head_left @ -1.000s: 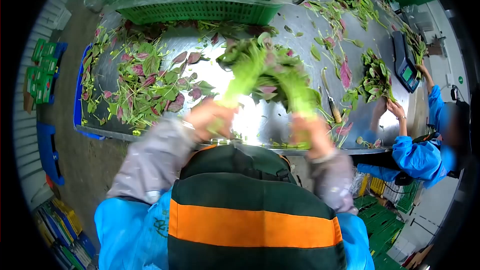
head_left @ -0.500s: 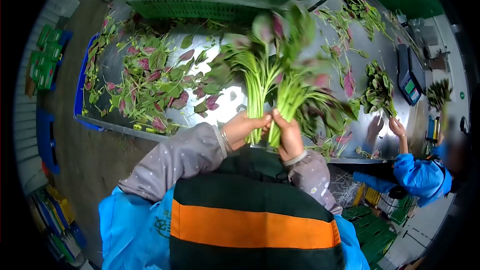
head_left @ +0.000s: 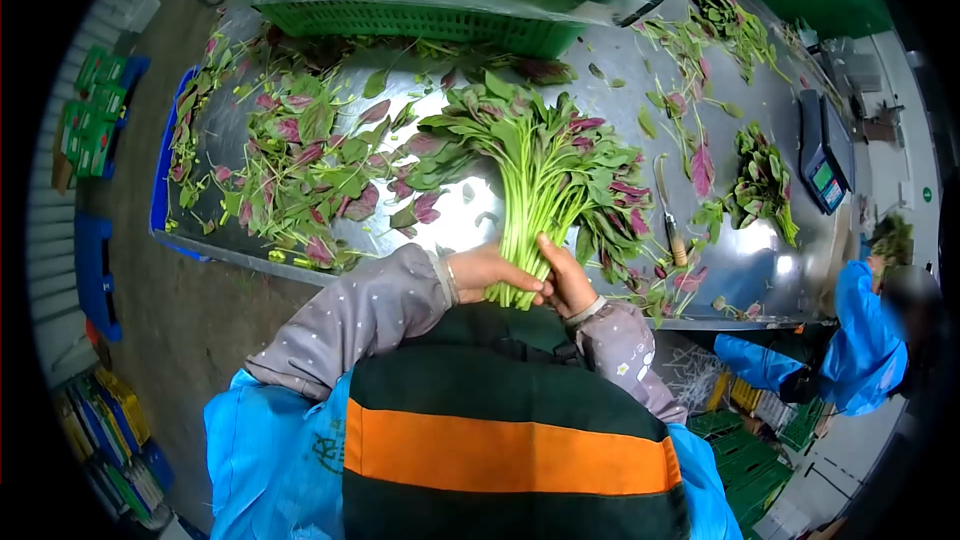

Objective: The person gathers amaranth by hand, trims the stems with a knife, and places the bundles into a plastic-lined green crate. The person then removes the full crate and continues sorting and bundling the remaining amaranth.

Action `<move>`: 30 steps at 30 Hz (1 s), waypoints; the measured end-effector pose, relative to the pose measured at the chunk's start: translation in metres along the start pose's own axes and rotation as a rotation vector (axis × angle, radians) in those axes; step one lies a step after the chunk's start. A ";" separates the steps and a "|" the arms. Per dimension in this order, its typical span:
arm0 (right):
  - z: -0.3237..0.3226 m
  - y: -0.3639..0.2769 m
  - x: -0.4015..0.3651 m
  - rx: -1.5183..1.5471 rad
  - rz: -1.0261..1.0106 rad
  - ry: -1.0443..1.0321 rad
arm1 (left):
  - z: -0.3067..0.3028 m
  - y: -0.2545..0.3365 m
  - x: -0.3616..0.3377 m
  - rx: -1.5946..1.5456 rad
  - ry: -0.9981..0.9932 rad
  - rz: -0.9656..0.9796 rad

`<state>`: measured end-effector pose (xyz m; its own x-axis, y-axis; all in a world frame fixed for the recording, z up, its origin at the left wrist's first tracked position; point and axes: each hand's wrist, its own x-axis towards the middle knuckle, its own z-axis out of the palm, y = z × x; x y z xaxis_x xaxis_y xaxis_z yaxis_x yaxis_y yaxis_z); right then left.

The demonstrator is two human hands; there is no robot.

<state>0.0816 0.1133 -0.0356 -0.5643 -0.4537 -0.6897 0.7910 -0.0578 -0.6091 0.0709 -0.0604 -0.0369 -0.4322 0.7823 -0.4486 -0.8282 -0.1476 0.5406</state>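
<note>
A single bunch of amaranth greens (head_left: 530,190), with pale green stems and green-and-purple leaves, is held over the near edge of the metal table. My left hand (head_left: 492,272) wraps the lower stems from the left, thumb across the front. My right hand (head_left: 567,278) closes on the same stems from the right, and its fingers behind them are partly hidden. The leaves fan out away from me. To the right of the bunch, a knife (head_left: 672,225) with a wooden handle lies on the table among loose leaves.
Loose leaves and trimmings (head_left: 310,145) cover the left of the metal table (head_left: 740,265). A green crate (head_left: 420,25) lined with plastic stands at the back. Another bunch (head_left: 760,180) lies near a scale (head_left: 823,165). A co-worker in blue sleeves (head_left: 862,340) is at the right.
The two separate bundles in my hands have come together into one bunch, and the knife now shows. The co-worker's hand has moved away from the bunch on the right.
</note>
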 end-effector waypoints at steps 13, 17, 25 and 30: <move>0.029 -0.032 -0.017 -0.460 -0.593 -0.344 | -0.008 -0.015 -0.020 0.938 -0.033 0.442; 0.040 -0.032 -0.024 -0.664 -0.682 -0.236 | -0.023 -0.027 -0.021 0.937 -0.069 0.562; 0.026 0.004 -0.017 -0.757 -0.843 -0.176 | -0.037 -0.038 -0.016 1.114 -0.048 0.594; 0.041 0.014 -0.035 -0.460 -0.812 0.077 | -0.035 -0.033 -0.006 1.050 -0.318 0.332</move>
<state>0.1220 0.0919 -0.0037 -0.9301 -0.3673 0.0005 -0.0141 0.0342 -0.9993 0.0885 -0.0817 -0.0768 -0.3407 0.9387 -0.0533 0.0813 0.0859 0.9930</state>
